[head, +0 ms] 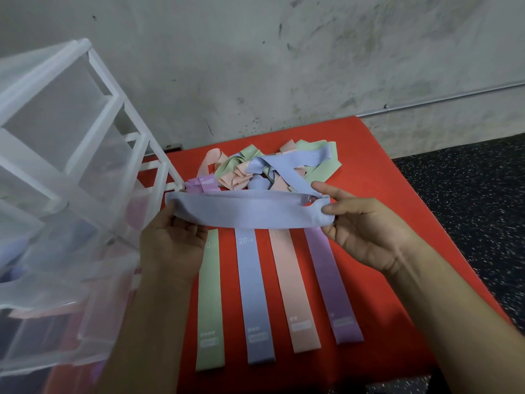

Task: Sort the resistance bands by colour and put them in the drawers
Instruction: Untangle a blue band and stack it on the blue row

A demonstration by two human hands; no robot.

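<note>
I hold a pale blue resistance band stretched flat between both hands above the red mat. My left hand grips its left end and my right hand pinches its right end. Under it, side by side on the mat, lie a green band, a blue band, a pink band and a purple band. Behind them is a tangled pile of bands in green, pink, blue and purple. A translucent white drawer unit stands at the left, with some drawers pulled out.
A stained grey wall rises behind the mat, with a thin pipe along it. Black speckled flooring lies to the right of the mat. The pulled-out drawers reach close to my left forearm.
</note>
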